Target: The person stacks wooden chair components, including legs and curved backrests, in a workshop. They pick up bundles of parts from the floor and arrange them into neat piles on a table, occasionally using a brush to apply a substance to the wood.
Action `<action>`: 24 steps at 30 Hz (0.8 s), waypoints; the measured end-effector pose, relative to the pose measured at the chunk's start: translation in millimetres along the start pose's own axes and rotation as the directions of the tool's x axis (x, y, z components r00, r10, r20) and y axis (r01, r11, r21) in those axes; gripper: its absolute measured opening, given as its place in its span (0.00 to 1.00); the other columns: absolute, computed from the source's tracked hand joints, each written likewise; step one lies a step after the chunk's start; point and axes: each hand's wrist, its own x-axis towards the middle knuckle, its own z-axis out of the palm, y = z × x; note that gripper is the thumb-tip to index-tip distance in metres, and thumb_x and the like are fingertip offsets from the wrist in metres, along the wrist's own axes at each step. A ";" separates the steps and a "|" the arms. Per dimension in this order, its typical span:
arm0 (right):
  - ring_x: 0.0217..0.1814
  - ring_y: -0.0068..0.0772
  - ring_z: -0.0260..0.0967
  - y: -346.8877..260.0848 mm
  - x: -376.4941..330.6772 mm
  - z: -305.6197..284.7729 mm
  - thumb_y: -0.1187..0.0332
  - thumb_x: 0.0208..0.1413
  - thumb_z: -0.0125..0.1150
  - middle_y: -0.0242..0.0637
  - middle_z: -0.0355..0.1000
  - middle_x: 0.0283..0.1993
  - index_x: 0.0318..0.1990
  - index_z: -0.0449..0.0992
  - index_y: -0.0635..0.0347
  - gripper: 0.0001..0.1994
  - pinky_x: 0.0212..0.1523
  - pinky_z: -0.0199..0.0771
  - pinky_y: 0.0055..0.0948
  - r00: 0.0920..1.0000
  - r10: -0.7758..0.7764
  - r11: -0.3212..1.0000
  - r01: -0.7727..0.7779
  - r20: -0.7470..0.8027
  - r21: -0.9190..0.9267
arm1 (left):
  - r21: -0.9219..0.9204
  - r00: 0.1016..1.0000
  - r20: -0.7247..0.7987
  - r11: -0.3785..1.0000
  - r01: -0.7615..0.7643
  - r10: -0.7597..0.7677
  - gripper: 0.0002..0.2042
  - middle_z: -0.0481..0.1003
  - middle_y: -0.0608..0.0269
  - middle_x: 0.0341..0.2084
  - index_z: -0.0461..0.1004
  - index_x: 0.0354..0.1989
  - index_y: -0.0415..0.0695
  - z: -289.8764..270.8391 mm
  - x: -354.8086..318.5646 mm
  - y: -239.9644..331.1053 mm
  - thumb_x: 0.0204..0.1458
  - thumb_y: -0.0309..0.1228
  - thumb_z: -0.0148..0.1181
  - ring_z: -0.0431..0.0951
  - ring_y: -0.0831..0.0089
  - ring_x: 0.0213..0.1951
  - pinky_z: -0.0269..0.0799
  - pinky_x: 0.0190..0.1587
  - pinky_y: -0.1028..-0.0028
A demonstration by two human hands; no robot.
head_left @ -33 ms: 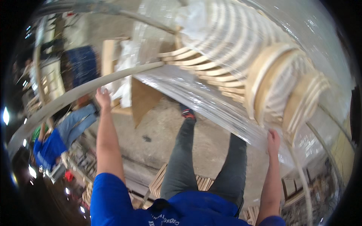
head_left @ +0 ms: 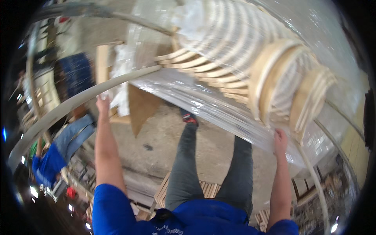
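My left hand (head_left: 102, 105) is raised at the left, just below a long pale bent pole (head_left: 98, 89). Its fingers are curled, with a small whitish bit at their tips that I cannot make out. My right hand (head_left: 280, 141) is closed on the edge of clear plastic film (head_left: 231, 124). The film hangs in a shiny sheet along the near side of a stack of curved wooden pieces (head_left: 219, 74). Just above my right hand are rounded wooden frames (head_left: 270, 78), partly covered by film.
A brown board (head_left: 143, 105) stands below the pole, beside white wrapping (head_left: 122, 78). A dark blue wrapped bundle (head_left: 77, 72) is farther left. A person in a blue shirt (head_left: 51, 162) bends at the left. Wooden slats (head_left: 209, 189) lie behind my legs on the concrete floor (head_left: 156, 135).
The whole view has shifted a little, so the stack and pole appear slightly farther left. Both hands keep nearly the same places beside the pole and film.
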 end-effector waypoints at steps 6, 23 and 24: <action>0.46 0.37 0.64 -76.4 38.3 27.0 0.67 0.45 0.59 0.41 0.67 0.44 0.44 0.70 0.61 0.17 0.46 0.65 0.31 0.941 -0.132 0.991 0.121 -0.311 -0.053 | -0.109 0.986 -0.013 0.980 -0.165 0.164 0.33 0.70 0.48 0.44 0.48 0.63 0.50 46.9 2.1 -24.8 0.44 0.29 0.48 0.73 0.57 0.40 0.67 0.45 0.63; 0.47 0.44 0.59 -113.2 82.7 -19.2 0.61 0.41 0.62 0.46 0.58 0.45 0.37 0.75 0.60 0.16 0.46 0.63 0.36 0.982 -0.183 0.871 0.188 -0.054 0.454 | -0.768 0.466 0.606 0.628 0.129 0.645 0.26 0.63 0.57 0.52 0.57 0.56 0.39 124.3 -345.9 390.5 0.49 0.35 0.53 0.62 0.67 0.54 0.56 0.56 0.68; 0.47 0.44 0.59 -106.1 77.0 -31.1 0.62 0.41 0.62 0.46 0.58 0.45 0.38 0.75 0.60 0.16 0.47 0.62 0.35 0.974 -0.219 0.839 0.221 -0.064 0.497 | -0.690 0.290 0.724 0.646 0.326 0.626 0.29 0.62 0.56 0.52 0.56 0.57 0.39 138.3 -358.6 413.3 0.48 0.38 0.56 0.62 0.67 0.54 0.57 0.55 0.68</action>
